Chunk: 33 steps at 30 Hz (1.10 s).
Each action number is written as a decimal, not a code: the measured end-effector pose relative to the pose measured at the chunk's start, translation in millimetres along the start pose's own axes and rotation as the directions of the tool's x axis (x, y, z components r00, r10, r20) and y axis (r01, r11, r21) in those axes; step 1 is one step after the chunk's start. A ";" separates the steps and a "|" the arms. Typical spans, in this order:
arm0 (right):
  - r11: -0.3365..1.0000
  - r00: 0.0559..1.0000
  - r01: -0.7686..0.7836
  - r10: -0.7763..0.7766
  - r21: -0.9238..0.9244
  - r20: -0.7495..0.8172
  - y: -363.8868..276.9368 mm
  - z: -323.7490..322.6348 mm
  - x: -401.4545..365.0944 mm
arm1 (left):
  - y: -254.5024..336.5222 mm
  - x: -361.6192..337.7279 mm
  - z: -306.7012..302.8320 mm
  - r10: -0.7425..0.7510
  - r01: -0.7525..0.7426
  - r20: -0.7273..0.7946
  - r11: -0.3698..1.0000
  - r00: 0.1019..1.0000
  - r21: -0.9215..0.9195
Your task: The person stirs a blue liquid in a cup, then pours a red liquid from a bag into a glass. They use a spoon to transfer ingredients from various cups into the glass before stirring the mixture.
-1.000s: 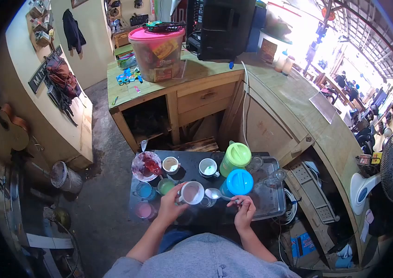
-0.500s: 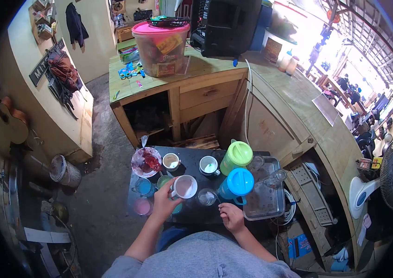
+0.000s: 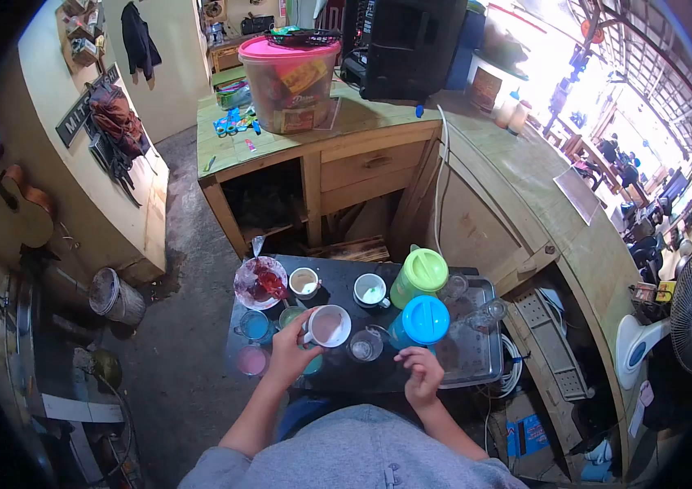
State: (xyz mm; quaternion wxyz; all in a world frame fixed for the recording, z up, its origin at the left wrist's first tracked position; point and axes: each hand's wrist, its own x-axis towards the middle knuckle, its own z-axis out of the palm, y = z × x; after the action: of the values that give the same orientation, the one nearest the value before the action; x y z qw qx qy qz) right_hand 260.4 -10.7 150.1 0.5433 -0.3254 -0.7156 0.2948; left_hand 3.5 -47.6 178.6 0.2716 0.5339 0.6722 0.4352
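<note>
My left hand (image 3: 290, 355) grips a white mug (image 3: 330, 326) with pinkish-brown contents, holding it above the dark table (image 3: 354, 376). My right hand (image 3: 421, 375) is raised just below the blue-lidded pitcher (image 3: 426, 319), its fingers loosely bent and apart, with nothing visible in them. Between my hands stands a clear glass (image 3: 365, 346). Two light mugs (image 3: 304, 283) (image 3: 370, 290) stand farther back. Left of the held mug are a glass of blue liquid (image 3: 255, 326), one of pink (image 3: 252, 359), and green ones partly hidden by my left hand.
A bowl with red contents (image 3: 251, 283) sits at the table's back left. A green pitcher (image 3: 419, 273) and a clear plastic tray (image 3: 476, 373) with glassware are on the right. Behind stands a wooden counter (image 3: 370, 167) with a pink-lidded tub (image 3: 290, 90).
My right hand has moved right, away from the clear glass, and its fingers have loosened; the thin utensil near them no longer shows there. My left hand still holds the mug, nearly unmoved.
</note>
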 end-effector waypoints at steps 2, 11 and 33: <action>0.987 0.983 0.054 -0.026 0.150 -0.184 -7.6 1.6 5.3 | 7.2 0.5 -0.3 -0.017 0.017 0.070 1.000 0.997 0.001; 0.996 0.994 0.062 -0.067 0.066 0.083 -9.8 15.6 12.9 | -14.9 -6.8 25.6 0.236 -0.234 0.141 0.972 0.961 -0.031; 0.768 0.883 -0.361 0.464 0.529 -0.071 11.4 14.1 1.9 | -8.3 -5.9 27.4 0.132 -0.136 0.201 0.991 0.971 0.005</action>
State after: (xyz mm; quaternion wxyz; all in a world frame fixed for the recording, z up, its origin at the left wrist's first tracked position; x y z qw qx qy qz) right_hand 248.0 -3.2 139.0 0.5984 -0.3505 -0.4666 0.5489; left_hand 24.0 -45.6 157.8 0.3028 0.6217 0.6078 0.3904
